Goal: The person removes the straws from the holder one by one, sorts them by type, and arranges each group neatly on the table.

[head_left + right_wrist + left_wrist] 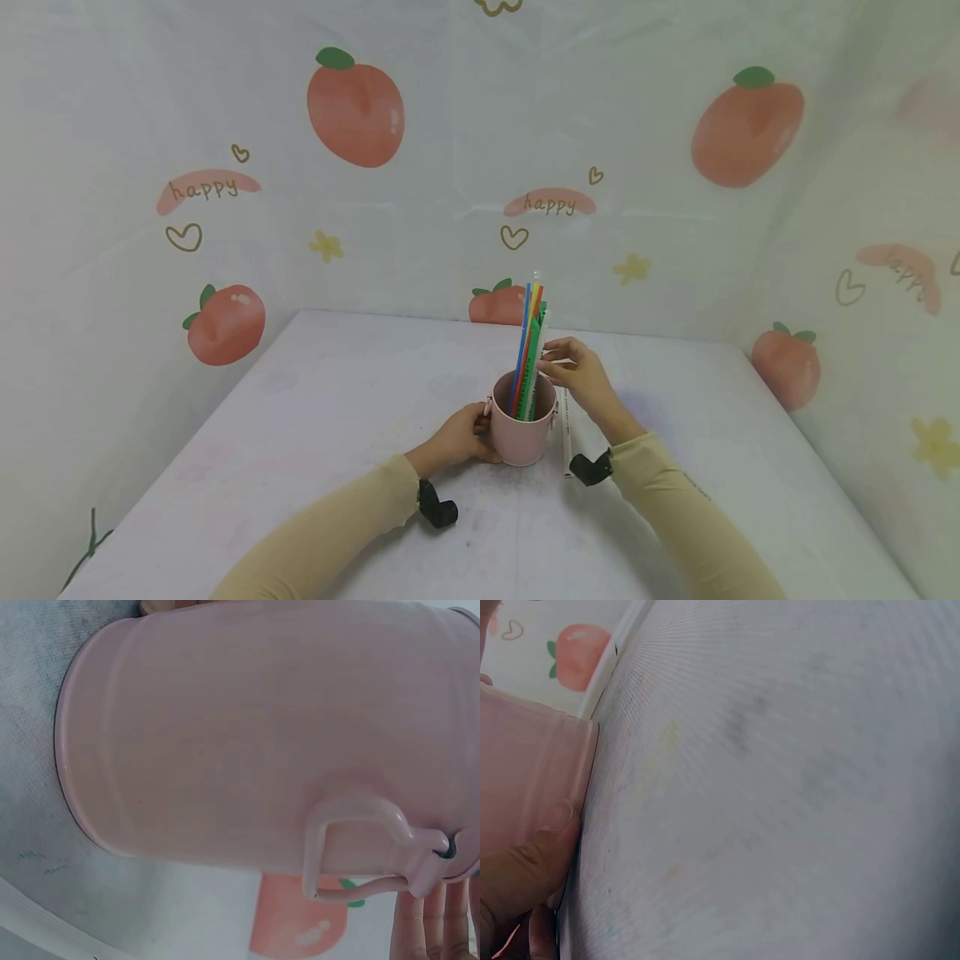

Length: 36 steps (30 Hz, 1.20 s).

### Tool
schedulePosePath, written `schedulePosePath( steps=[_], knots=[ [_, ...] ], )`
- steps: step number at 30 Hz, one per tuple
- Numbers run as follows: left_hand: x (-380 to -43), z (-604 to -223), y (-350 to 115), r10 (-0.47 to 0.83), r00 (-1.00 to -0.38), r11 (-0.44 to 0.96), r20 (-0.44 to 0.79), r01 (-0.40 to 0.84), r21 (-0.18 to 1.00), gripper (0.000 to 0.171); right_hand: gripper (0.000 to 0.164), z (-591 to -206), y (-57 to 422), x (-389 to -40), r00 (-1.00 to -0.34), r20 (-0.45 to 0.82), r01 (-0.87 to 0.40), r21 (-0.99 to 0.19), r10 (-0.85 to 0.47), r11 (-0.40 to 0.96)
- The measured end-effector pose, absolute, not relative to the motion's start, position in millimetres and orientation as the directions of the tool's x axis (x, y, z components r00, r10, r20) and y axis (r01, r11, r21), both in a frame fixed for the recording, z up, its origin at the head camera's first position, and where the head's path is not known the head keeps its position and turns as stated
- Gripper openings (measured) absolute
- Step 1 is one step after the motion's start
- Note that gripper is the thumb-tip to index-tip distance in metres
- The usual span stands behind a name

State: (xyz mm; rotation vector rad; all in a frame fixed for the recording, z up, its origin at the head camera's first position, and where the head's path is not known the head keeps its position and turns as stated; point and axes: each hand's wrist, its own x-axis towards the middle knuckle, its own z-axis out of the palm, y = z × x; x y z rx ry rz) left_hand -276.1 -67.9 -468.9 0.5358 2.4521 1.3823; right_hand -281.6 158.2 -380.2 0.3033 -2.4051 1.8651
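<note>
Currently, L fingers [477,409] gripping bucket [521,440], R fingers [567,344] by sticks [531,350]; "happy" bkgd [551,202]

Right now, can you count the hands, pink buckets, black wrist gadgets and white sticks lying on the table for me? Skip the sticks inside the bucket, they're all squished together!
Left hand and right hand: 2
Pink bucket: 1
Black wrist gadgets: 2
White stick on the table: 1
Total: 6
</note>
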Motion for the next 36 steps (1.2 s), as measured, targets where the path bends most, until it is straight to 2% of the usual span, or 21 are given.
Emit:
schedulePosePath(
  steps=[15, 36],
  knots=[
    [-276.5, -469.7, -68.3, 0.447, -0.893, 0.472, -0.057, 0.181, 0.863, 0.078, 0.035, -380.5, 152.0, -279.0, -0.979, 0.195, -0.204, -0.931, -0.058, 0.302],
    [-277.3, -471.0, -67.5, 0.446, -0.894, 0.463, -0.052, 0.180, 0.868, 0.078, 0.031, -381.8, 152.1, -278.7, -0.975, 0.216, -0.222, -0.939, -0.051, 0.264]
  ],
)
